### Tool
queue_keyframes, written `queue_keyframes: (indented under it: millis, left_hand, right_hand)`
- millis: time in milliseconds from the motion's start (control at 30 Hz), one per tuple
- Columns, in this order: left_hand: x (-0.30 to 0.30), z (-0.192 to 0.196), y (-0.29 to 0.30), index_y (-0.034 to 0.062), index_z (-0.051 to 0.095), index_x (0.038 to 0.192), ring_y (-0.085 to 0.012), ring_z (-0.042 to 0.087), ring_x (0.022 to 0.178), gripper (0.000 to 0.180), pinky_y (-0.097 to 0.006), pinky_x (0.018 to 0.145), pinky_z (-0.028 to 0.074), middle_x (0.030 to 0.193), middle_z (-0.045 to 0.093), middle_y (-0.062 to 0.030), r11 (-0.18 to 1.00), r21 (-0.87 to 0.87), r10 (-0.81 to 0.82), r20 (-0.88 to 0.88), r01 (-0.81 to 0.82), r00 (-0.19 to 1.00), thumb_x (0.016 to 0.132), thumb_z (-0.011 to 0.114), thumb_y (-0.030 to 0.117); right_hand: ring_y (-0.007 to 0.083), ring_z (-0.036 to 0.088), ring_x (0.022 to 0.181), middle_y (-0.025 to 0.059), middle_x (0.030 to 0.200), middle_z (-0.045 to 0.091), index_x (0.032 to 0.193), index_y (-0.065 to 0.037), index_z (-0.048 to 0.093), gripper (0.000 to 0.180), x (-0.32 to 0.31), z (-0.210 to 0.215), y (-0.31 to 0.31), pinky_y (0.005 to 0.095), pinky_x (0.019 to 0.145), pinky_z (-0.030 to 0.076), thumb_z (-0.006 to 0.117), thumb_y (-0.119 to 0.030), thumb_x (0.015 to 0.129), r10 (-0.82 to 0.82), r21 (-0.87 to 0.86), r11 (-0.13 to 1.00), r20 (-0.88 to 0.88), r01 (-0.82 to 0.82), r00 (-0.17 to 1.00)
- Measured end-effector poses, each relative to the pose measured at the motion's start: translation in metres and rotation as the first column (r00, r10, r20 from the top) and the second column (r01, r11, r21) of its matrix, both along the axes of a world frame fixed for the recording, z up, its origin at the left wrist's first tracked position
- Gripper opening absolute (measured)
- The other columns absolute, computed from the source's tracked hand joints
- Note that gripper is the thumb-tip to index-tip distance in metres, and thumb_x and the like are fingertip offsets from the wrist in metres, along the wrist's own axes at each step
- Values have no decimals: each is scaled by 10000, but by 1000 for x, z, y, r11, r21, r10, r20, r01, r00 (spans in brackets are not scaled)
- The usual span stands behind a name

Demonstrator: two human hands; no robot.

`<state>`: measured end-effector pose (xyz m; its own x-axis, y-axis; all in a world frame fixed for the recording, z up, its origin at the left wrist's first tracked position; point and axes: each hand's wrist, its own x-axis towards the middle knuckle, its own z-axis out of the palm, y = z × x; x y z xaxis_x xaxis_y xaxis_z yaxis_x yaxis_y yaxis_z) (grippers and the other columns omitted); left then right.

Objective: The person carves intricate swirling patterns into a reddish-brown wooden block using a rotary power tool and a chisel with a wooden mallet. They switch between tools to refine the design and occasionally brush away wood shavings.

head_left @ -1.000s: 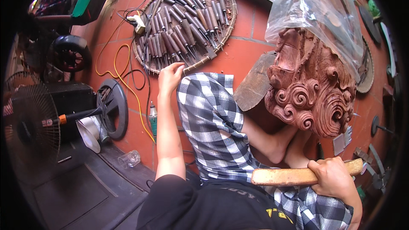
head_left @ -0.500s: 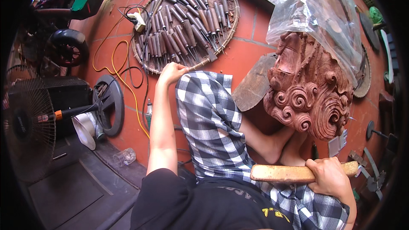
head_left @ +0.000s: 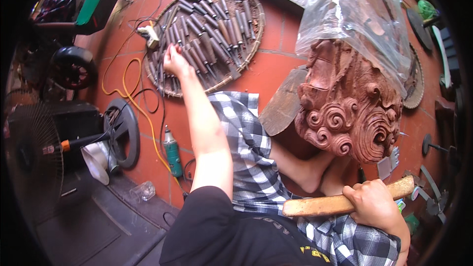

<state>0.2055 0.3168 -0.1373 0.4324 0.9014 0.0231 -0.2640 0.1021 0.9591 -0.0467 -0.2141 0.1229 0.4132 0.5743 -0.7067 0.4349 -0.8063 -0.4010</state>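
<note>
My left hand (head_left: 177, 61) is over the left part of a round woven tray (head_left: 256, 49), among many wood carving chisels (head_left: 213, 33) with dark wooden handles. Its fingers are curled in at the handles; whether they grip one is hidden. Over my right knee, my right hand (head_left: 373, 204) wraps round a long pale wooden bar (head_left: 315, 206), which lies crosswise in front of me. Beyond that hand stands a reddish wood carving (head_left: 352, 103) with swirling curls, its upper part under clear plastic sheeting (head_left: 345, 15).
On the tiled floor at left are a green power tool (head_left: 172, 155), a yellow cord (head_left: 143, 111) and a white power socket (head_left: 149, 35). A fan (head_left: 34, 143) and a clear cup (head_left: 143, 191) are farther left. A flat board (head_left: 283, 103) leans beside the carving.
My left hand has moved from the tray's near rim up over the chisels. The green power tool has come into fuller view. My right hand keeps its hold on the bar.
</note>
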Motion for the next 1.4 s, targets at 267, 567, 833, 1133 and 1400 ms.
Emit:
queue_keyframes:
  millis: [267, 567, 833, 1133, 1400]
  left_hand:
    - [-32, 29, 12, 29, 668, 1054, -110, 679, 754, 129, -197, 615, 481, 932, 736, -69, 998, 42, -33, -137, 40, 990, 979, 595, 104]
    - [-90, 55, 79, -9, 676, 1074, -111, 688, 742, 158, -192, 615, 492, 920, 742, -101, 947, 271, -66, -355, 170, 933, 953, 640, 87]
    - [-87, 67, 65, -15, 660, 1128, -130, 703, 752, 205, -202, 608, 508, 938, 742, -112, 936, 188, -217, -355, 297, 909, 964, 634, 105]
    - [-149, 51, 127, 21, 663, 1145, -124, 712, 776, 212, -175, 601, 508, 965, 747, -106, 956, 220, -60, -503, 195, 862, 960, 638, 121]
    - [-134, 23, 72, -3, 657, 1131, -120, 709, 781, 209, -196, 618, 484, 944, 751, -103, 936, 132, -223, -493, 325, 841, 953, 641, 106]
  right_hand:
    - [340, 677, 747, 145, 768, 670, 867, -46, 588, 300, 4, 1, 2, 447, 691, 528, 736, -148, 627, -39, -99, 994, -33, 35, 999]
    - [348, 675, 761, 140, 787, 678, 874, -54, 589, 309, 6, 1, 10, 454, 721, 520, 739, -157, 625, -3, -183, 983, -21, -1, 1000]
    - [376, 661, 776, 144, 786, 672, 850, -53, 567, 330, 6, -3, 11, 473, 731, 493, 739, -176, 597, -14, -191, 982, -15, 11, 1000]
    - [358, 669, 797, 149, 792, 672, 870, -57, 565, 366, 3, -3, 5, 460, 747, 492, 784, -185, 605, -28, -217, 976, 2, 28, 1000]
    - [359, 665, 790, 143, 781, 672, 867, -59, 565, 359, 4, -2, 9, 459, 744, 485, 776, -170, 598, -11, -223, 975, 18, 14, 1000]
